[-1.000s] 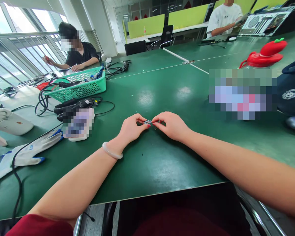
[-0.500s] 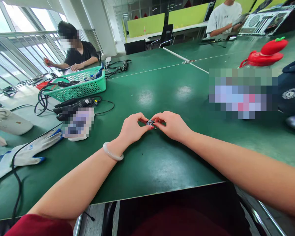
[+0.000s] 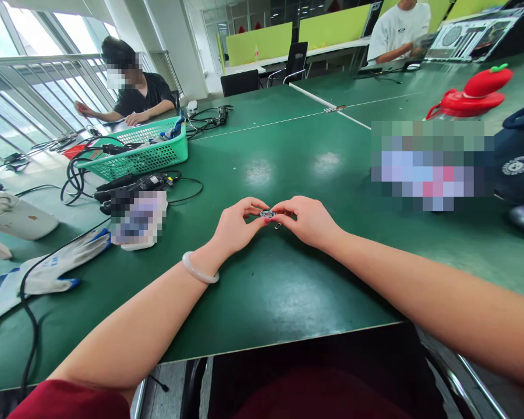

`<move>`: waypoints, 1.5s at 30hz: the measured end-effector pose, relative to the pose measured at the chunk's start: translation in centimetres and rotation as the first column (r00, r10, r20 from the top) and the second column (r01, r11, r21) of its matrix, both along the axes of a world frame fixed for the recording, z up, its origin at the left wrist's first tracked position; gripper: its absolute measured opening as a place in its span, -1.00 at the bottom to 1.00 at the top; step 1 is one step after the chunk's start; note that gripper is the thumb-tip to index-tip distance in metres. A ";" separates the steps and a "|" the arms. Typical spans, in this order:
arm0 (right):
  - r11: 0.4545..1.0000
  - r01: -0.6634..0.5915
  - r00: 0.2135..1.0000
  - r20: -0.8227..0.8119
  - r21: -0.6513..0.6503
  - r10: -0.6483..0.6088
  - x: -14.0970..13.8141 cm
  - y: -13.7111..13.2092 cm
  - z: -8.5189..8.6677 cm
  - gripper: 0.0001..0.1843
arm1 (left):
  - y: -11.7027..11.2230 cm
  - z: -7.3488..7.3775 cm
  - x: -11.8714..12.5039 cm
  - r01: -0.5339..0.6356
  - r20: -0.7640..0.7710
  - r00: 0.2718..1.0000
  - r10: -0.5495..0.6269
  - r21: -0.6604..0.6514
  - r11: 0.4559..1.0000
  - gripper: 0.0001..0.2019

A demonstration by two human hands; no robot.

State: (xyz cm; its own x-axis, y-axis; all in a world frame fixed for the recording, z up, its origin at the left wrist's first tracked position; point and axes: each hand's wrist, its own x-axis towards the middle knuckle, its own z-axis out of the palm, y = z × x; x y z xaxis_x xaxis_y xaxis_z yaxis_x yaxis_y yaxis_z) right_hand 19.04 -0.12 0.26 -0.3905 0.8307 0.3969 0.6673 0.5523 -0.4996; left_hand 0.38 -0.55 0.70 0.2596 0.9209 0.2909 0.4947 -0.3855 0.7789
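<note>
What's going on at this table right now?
Above a glossy green table, a person's bare left hand pinches a small, grey, board-like piece; the right hand is also at it, though whether it grips is unclear. A small, thin metallic piece shows just below. To the left are a white-and-blue glove and a mint-green plastic basket holding cables.

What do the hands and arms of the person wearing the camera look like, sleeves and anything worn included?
Both hands are ungloved. The left hand has red polish on its thumbnail, and a smooth, pale, rounded bangle circles that wrist. A dark red sleeve covers the upper part of the left arm. The right hand and forearm show no bracelet or sleeve in view.
</note>
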 end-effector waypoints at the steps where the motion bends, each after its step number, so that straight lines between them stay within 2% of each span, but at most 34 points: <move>1: 1.000 0.004 1.000 -0.006 -0.002 -0.004 0.0 0.0 0.0 -0.82 | -0.1 0.0 0.0 0.003 -0.008 1.000 -0.002 0.015 1.000 -0.81; 8: 1.000 0.008 0.999 -0.050 -0.027 -0.010 0.1 0.0 0.0 -0.83 | -0.2 0.2 -0.1 0.021 -0.005 1.000 -0.021 0.056 0.998 -0.87; 23: 0.999 -0.010 0.995 -0.101 -0.040 0.006 0.1 0.0 0.0 -0.83 | 0.1 -0.1 -0.1 0.018 0.052 0.999 -0.013 -0.087 0.996 -0.74; 27: 0.999 -0.003 0.996 -0.089 -0.042 0.000 0.2 0.1 -0.1 -0.83 | 0.1 -0.1 0.0 0.053 0.061 0.997 -0.050 -0.059 0.997 -0.81; 45: 0.997 -0.009 0.993 -0.116 -0.077 0.000 0.2 0.0 -0.2 -0.81 | -0.1 0.1 0.0 0.040 0.016 0.999 -0.040 -0.022 0.999 -0.87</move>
